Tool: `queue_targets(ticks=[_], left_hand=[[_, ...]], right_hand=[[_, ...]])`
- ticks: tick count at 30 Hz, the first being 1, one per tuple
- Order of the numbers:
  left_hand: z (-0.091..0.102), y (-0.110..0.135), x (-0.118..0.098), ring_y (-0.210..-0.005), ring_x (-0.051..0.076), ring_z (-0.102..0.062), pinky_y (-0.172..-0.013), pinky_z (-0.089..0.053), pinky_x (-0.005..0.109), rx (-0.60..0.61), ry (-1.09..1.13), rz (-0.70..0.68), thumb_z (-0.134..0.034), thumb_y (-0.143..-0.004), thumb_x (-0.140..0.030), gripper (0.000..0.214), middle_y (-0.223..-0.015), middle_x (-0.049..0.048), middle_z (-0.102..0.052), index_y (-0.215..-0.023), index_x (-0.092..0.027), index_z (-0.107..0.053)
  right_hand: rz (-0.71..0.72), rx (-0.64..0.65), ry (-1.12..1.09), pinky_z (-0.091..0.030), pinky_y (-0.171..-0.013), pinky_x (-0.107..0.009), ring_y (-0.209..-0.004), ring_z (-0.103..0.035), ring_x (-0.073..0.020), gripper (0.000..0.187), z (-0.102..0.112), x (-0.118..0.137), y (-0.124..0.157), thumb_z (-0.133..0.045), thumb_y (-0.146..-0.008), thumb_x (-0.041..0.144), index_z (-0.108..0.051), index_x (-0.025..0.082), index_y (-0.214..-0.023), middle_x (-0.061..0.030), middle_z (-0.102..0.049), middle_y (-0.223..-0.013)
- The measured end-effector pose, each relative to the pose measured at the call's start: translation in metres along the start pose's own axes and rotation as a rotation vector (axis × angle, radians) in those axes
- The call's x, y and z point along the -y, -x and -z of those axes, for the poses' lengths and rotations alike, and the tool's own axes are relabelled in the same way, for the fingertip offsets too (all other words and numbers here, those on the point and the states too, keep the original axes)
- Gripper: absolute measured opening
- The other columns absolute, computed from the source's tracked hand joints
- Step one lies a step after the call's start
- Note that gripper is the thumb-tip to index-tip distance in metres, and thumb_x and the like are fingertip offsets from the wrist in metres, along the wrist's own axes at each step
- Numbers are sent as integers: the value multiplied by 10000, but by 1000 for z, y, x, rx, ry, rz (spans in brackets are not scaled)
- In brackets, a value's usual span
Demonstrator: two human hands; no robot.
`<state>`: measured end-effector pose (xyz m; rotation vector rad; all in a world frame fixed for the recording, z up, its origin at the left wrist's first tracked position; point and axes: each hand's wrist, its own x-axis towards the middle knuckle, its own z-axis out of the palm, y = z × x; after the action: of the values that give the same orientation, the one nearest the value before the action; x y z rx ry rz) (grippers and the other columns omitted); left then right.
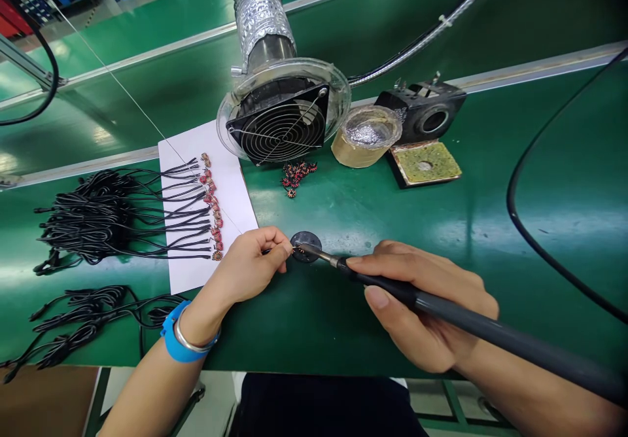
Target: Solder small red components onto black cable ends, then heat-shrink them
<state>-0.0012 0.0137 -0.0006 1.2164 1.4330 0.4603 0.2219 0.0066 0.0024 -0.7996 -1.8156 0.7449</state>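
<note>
Resting over a small dark disc (306,246) between the two hands, the tip of the soldering iron (466,326) is held against a small piece (293,248) pinched in the fingertips of the left hand (252,260); what the piece is cannot be told. The iron's handle is gripped pen-fashion by the right hand (426,306). Its long axis runs from the right wrist forward and across, with the tip pointing at the left fingertips. Beyond the left hand, a row of leads with coils (210,208) is laid out on white paper (235,195) and is judged finished. Loose coils (296,174) farther ahead and bare leads (93,319) outside the left wrist are judged still undone.
</note>
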Motion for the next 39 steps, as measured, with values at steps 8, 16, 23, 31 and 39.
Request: queue_targets(ticks=[8, 16, 23, 31, 39], left_hand=[[-1, -1, 0, -570, 99, -469, -576, -330, 230, 4, -12, -5, -521, -889, -310, 177, -616, -38, -581, -794, -182, -597], [0, 0, -1, -577, 101, -477, -580, -333, 233, 11, -16, -5, -519, -894, -318, 186, -616, -42, -581, -787, -186, -593], [1, 0, 0, -574, 97, -471, -564, -323, 231, 10, -20, -4, -520, -897, -328, 190, -612, -45, -573, -792, -186, -590], [1, -1, 1, -582, 102, -484, -574, -339, 237, 16, -20, -13, -519, -898, -327, 193, -615, -38, -574, -792, -183, -592], [1, 0, -1, -592, 104, -489, -583, -349, 238, 21, -30, -8, -518, -900, -331, 197, -619, -39, -571, -786, -185, -587]], right_hand=[[21, 28, -16, -413, -453, -302, -465, -478, -140, 258, -4, 0, 0, -536, -804, 118, -654, 214, -1013, -6, -579, -608], [119, -4, -34, -397, -451, -291, -476, -485, -132, 300, -6, -1, 0, -535, -770, 51, -660, 154, -1023, -3, -529, -590], [128, -41, -57, -387, -441, -304, -481, -486, -143, 338, -6, -2, 2, -540, -761, 59, -668, 158, -1057, -12, -524, -586], [137, -44, -60, -394, -439, -313, -494, -498, -147, 360, -6, -2, 0, -547, -754, 39, -669, 142, -1077, -23, -539, -608], [188, -120, 7, -503, -511, -319, -624, -604, -164, 371, -10, -12, 1, -569, -803, 60, -655, 139, -1154, -72, -667, -809]])
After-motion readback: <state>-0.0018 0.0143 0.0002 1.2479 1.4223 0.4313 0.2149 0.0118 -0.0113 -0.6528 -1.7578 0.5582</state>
